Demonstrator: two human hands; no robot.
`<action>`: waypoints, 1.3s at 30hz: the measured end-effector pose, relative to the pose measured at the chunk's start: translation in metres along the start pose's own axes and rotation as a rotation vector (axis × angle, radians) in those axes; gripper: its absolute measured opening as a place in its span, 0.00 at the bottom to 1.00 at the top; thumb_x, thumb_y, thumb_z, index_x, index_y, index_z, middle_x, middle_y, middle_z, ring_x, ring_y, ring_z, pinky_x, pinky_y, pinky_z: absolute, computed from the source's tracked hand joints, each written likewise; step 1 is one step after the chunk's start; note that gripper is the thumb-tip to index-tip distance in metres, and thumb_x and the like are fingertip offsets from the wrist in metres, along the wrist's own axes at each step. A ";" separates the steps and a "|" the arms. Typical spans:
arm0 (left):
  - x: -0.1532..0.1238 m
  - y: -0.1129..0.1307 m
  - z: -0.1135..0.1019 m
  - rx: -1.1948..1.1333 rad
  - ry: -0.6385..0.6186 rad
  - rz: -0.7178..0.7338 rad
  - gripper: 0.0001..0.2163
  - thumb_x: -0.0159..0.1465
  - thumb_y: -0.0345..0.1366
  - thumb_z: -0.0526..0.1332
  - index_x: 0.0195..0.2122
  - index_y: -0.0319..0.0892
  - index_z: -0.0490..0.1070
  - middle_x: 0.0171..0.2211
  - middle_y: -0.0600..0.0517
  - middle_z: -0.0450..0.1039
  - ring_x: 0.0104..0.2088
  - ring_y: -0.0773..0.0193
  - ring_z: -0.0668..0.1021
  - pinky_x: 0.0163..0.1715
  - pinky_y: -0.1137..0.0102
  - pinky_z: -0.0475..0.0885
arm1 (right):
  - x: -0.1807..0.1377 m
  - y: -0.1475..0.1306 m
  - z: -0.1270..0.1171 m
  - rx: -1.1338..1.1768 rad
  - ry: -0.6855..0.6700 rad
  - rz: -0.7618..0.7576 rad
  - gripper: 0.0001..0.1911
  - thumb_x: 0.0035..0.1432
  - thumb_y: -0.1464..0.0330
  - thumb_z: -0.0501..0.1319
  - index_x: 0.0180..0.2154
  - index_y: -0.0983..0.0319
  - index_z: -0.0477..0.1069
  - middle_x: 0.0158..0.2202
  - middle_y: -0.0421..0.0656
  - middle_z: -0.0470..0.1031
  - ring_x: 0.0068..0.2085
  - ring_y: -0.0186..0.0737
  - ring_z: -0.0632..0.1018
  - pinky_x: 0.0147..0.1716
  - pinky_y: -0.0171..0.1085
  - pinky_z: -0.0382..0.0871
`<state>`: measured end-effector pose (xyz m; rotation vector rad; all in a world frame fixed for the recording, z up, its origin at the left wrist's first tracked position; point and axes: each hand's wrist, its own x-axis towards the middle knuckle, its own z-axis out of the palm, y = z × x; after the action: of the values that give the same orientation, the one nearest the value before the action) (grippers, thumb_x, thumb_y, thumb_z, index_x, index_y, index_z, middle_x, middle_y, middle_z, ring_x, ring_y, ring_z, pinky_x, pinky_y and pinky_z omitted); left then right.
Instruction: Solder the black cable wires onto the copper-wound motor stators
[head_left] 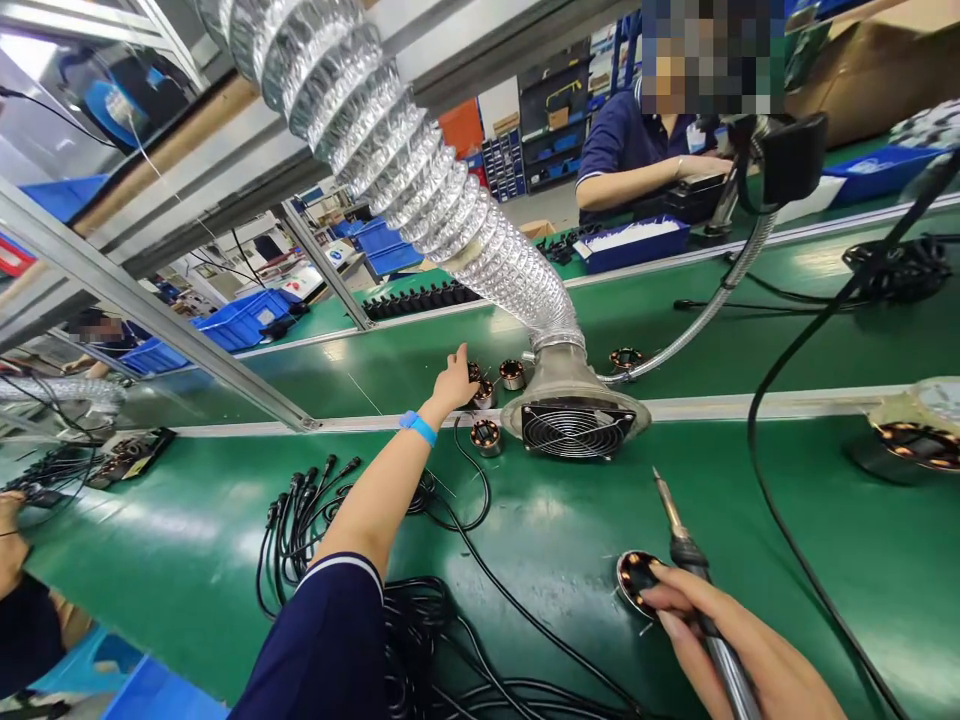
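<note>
My left hand [452, 384] reaches forward to the far edge of the near bench strip. Its fingers are around a motor stator [473, 371] with copper windings; other stators, one [512, 375] to the right and one [486, 437] nearer me, stand close by. My right hand [739, 635] grips a soldering iron [686, 545], tip pointing up and away from me. With its thumb and fingertips it also holds a small round stator [636, 580], tilted over the green bench.
A fume extractor hood with a fan grille [577, 432] hangs on a silver flexible duct [450, 190]. Black cables [427, 630] lie coiled in front of me. A larger stator [915, 447] sits at the right. A co-worker's arm [652, 185] is across the bench near a blue bin [637, 247].
</note>
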<state>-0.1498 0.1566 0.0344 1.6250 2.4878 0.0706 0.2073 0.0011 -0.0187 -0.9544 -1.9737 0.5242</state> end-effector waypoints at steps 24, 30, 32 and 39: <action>0.023 0.023 -0.004 0.056 -0.135 0.231 0.22 0.55 0.27 0.62 0.51 0.47 0.77 0.55 0.49 0.76 0.54 0.55 0.76 0.54 0.70 0.70 | 0.013 0.004 -0.011 -0.109 0.028 -0.159 0.11 0.66 0.70 0.53 0.49 0.60 0.67 0.33 0.40 0.81 0.32 0.35 0.83 0.35 0.30 0.79; -0.022 0.000 -0.043 0.081 0.011 0.184 0.18 0.58 0.32 0.57 0.48 0.41 0.79 0.49 0.47 0.80 0.48 0.55 0.80 0.50 0.68 0.74 | 0.009 -0.001 -0.025 -0.021 0.169 -0.046 0.11 0.64 0.70 0.55 0.48 0.59 0.68 0.33 0.40 0.81 0.34 0.35 0.83 0.37 0.33 0.80; -0.045 -0.009 -0.066 0.099 0.056 0.169 0.22 0.57 0.34 0.55 0.51 0.39 0.77 0.48 0.45 0.80 0.45 0.52 0.81 0.48 0.63 0.76 | 0.006 -0.004 -0.033 0.011 0.227 0.015 0.12 0.64 0.71 0.56 0.49 0.58 0.68 0.34 0.41 0.81 0.34 0.35 0.83 0.39 0.34 0.80; -0.154 0.026 -0.130 -0.138 0.066 0.475 0.17 0.52 0.43 0.59 0.41 0.50 0.81 0.53 0.53 0.77 0.57 0.52 0.76 0.59 0.60 0.71 | 0.007 -0.006 -0.057 0.261 0.710 0.205 0.16 0.57 0.74 0.63 0.48 0.59 0.69 0.35 0.42 0.80 0.32 0.34 0.81 0.34 0.34 0.78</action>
<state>-0.0878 0.0330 0.1833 2.1378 2.0295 0.3506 0.2505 0.0033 0.0197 -1.0038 -1.1533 0.4578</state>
